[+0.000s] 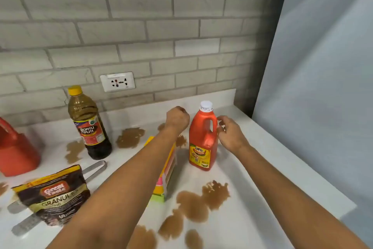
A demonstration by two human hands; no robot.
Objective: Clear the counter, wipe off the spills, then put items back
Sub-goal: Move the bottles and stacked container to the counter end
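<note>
On the white surface (252, 148) a red ketchup bottle (202, 137) stands upright among brown spills (193, 204). The right hand (230, 133) reaches beside it, fingers loosely spread (holding nothing); the left hand (177, 118) is fisted.

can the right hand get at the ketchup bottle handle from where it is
Probably yes. The right hand hovers just beside the red ketchup bottle, fingers loosely curled near its handle side, with nothing between them. The left hand is a closed fist on the bottle's other side, out of the way.
</note>
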